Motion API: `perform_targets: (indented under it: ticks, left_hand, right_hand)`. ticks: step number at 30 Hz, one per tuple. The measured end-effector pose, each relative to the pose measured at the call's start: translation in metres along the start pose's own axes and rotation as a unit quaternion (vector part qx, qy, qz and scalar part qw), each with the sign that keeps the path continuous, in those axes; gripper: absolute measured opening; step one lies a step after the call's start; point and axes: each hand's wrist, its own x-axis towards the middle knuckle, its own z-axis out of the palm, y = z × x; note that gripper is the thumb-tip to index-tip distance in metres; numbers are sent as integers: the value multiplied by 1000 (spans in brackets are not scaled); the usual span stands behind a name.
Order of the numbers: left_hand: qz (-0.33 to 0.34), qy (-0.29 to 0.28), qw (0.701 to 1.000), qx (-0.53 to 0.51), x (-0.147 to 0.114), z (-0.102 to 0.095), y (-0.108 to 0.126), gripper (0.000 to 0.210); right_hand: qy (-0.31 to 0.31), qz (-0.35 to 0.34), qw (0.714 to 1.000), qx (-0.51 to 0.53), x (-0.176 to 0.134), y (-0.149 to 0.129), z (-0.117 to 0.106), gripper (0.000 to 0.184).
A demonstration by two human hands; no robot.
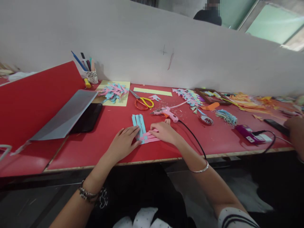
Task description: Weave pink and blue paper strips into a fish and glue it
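Observation:
Blue paper strips (139, 122) lie side by side on the red table, crossed near their lower ends by pink paper strips (154, 138) that run to the right. My left hand (125, 139) rests with fingers stretched flat over the left edge of the blue strips. Over on the pink side, my right hand (163, 132) has its fingers closed around the end of a pink strip. Just behind it lies a pink glue gun (169, 113) with a black cord. Scissors (143, 102) with red and yellow handles lie farther back.
A pile of cut strips (114, 91) lies on yellow paper at the back left. A tilted red board (40, 98) and a black tablet-like slab (87, 118) stand left. A purple power strip (249, 134) is at right, near another person's hand (295, 134).

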Motion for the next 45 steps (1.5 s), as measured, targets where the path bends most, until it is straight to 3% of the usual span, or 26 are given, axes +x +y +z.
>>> perform_targets:
  ticks: [13,21,28,38,45]
  left_hand:
    - [-6,-8,999,40,-4,5,2,45]
    - [19,31,998,56,-4,8,-1,46]
    - [68,-57,994,59,1,5,-5,44]
    - [42,-100,994,24,3,-4,0,44]
    - [55,-102,992,-45,11,-13,-2,41]
  right_hand:
    - [-4,5,1000,-7,-3,-1,0,13]
    - [-4,7,1000,-13,-3,0,0,13]
    - [2,11,999,-31,-5,0,-2,12]
    - [24,48,998,-20,-17,18,-8,9]
    - [86,-2,993,-87,-17,15,-5,20]
